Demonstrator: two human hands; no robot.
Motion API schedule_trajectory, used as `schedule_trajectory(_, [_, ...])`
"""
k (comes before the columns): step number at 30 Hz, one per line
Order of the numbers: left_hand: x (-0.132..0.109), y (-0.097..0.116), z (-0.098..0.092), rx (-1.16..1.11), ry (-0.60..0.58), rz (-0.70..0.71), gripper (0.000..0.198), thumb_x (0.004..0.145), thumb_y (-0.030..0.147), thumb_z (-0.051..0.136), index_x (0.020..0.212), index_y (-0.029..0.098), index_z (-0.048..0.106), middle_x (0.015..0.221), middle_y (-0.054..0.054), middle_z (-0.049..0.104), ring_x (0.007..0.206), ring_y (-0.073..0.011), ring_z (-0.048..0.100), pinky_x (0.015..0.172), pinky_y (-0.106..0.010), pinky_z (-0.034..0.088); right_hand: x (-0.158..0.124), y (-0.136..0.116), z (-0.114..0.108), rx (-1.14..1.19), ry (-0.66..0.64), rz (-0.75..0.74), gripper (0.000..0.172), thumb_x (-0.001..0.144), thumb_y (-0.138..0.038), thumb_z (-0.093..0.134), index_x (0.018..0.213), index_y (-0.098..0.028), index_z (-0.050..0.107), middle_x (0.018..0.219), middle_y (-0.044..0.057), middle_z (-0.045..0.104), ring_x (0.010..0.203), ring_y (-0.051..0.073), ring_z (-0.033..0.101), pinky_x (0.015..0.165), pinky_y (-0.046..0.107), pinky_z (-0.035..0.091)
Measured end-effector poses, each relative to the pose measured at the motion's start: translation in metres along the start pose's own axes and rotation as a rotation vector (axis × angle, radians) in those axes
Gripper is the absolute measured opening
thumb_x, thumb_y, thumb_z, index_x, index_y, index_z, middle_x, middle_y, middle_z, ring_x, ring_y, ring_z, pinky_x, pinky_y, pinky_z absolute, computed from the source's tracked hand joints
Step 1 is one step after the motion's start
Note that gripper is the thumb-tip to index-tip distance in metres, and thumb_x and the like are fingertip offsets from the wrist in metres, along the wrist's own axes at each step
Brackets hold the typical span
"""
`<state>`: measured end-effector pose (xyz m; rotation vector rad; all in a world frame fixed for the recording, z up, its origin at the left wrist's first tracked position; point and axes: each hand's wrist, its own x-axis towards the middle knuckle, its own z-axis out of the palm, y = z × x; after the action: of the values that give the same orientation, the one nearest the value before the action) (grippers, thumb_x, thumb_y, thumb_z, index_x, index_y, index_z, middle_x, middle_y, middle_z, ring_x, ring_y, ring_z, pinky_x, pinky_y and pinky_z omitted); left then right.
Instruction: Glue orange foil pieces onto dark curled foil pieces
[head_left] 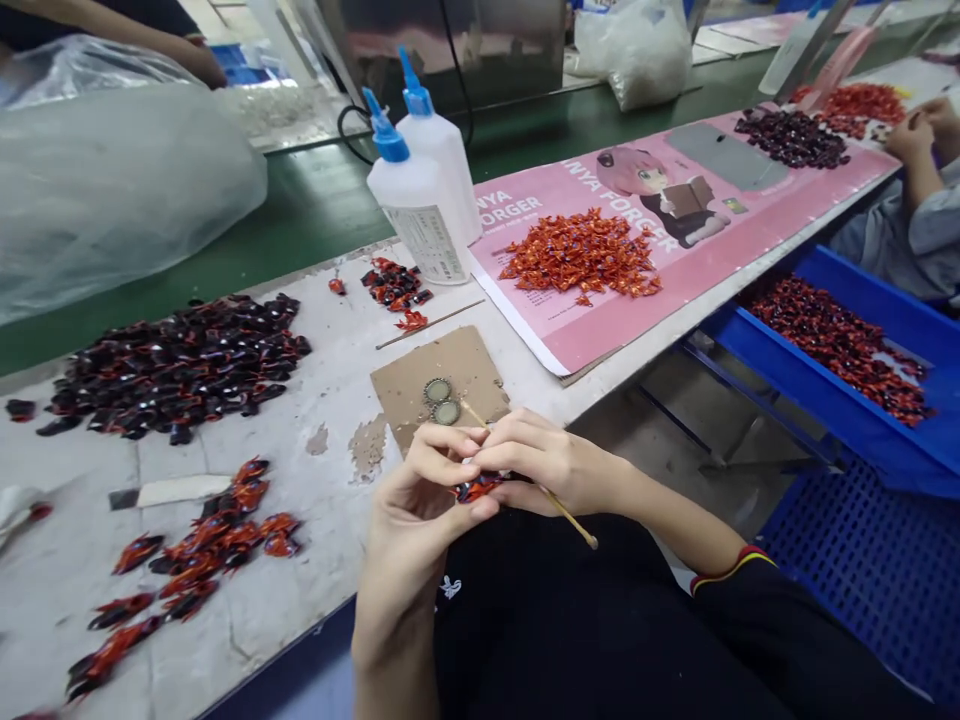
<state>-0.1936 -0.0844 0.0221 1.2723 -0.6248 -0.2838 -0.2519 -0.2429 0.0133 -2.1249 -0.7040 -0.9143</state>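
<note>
Close in front of my body, my left hand (435,480) pinches a small red and black plastic piece (480,487) between thumb and fingers. My right hand (544,460) meets it there, its fingertips touching the same piece. A thin wooden stick (571,518) with a rounded tip passes through my right hand, its other end showing beyond the fingers. Just past my hands, two small round caps (442,400) lie on a square of brown cardboard (397,385). My fingers hide most of the piece.
Dark pieces (180,365) are heaped at left, with red and black ones (217,545) nearer. Orange parts (581,255) lie on a pink mat (540,335). Two glue bottles (424,210) stand behind the cardboard. A blue tray (810,345) and another person's hands (922,130) are at right.
</note>
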Motion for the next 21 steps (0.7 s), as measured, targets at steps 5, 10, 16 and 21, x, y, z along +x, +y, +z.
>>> schedule_trajectory(5, [-0.012,0.014,0.005,0.048,-0.02,-0.052,0.023,0.065,0.036,0.092,0.07,0.025,0.072,0.082,0.001,0.063,0.092,-0.0147,0.069,0.083,-0.023,0.062,-0.012,-0.011,-0.003,-0.029,-0.031,-0.034,0.033,0.105,-0.032,0.038,0.104,-0.015,0.066,0.095,0.008,0.071,0.098,0.013,0.064,0.095,0.024,0.053])
schedule_trajectory(10, [-0.029,0.019,0.019,-0.005,-0.017,-0.033,0.02,0.064,0.035,0.092,0.074,0.029,0.076,0.082,0.002,0.066,0.081,-0.0114,0.068,0.071,-0.016,0.062,-0.021,-0.027,-0.01,-0.045,-0.027,0.011,0.035,0.105,-0.032,0.039,0.104,-0.011,0.068,0.09,0.007,0.07,0.093,0.012,0.062,0.094,0.022,0.052])
schedule_trajectory(16, [-0.056,0.015,0.034,0.116,0.166,0.088,0.021,0.062,0.033,0.092,0.079,0.031,0.08,0.079,0.004,0.07,0.078,-0.0077,0.068,0.069,-0.009,0.058,-0.025,-0.054,-0.029,-0.173,-0.345,0.081,0.037,0.106,-0.03,0.034,0.118,-0.015,0.066,0.101,0.005,0.068,0.094,0.01,0.058,0.097,0.022,0.046])
schedule_trajectory(21, [-0.056,0.02,0.052,0.226,0.165,0.231,0.016,0.058,0.026,0.087,0.07,0.034,0.079,0.072,0.006,0.072,0.069,-0.0083,0.066,0.061,-0.012,0.055,-0.035,-0.072,-0.045,-0.308,-0.323,0.103,0.044,0.107,-0.03,0.027,0.118,-0.014,0.066,0.11,0.005,0.068,0.102,0.011,0.057,0.101,0.021,0.043])
